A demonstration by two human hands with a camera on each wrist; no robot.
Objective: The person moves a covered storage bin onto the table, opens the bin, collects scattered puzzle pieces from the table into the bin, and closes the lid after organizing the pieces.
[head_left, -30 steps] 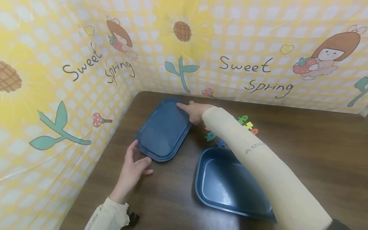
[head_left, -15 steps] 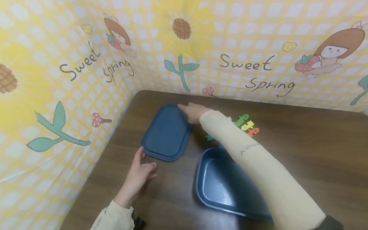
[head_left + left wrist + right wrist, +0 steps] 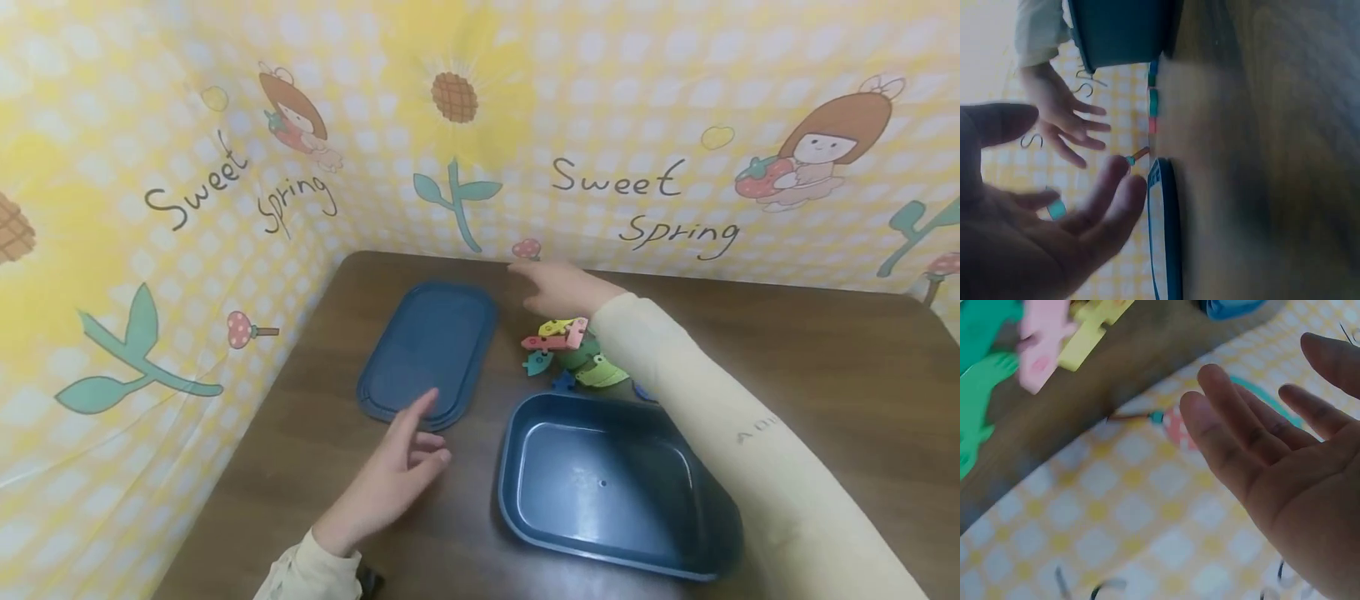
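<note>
Toward the far left corner of the brown table (image 3: 832,375), a dark blue lid (image 3: 427,346) lies flat, strips of wood running between its rim and both the left and back table edges. The left hand (image 3: 393,475) reaches over the lid's near edge, forefinger extended and the other fingers loosely bent, with nothing in its hold; whether the fingertip touches the lid cannot be told. A wooden lane separates the lid's right side from a deep blue box (image 3: 570,492), whose far rim sits just beside a cluster of colored pieces (image 3: 577,357). Beyond those pieces, near the back edge where the checked cloth (image 3: 637,83) rises, the right hand (image 3: 566,287) hangs with fingers spread, gripping nothing. Its cream sleeve (image 3: 697,392) passes across the box's right rim, and a broad stretch of tabletop extends to the right of that arm.
</note>
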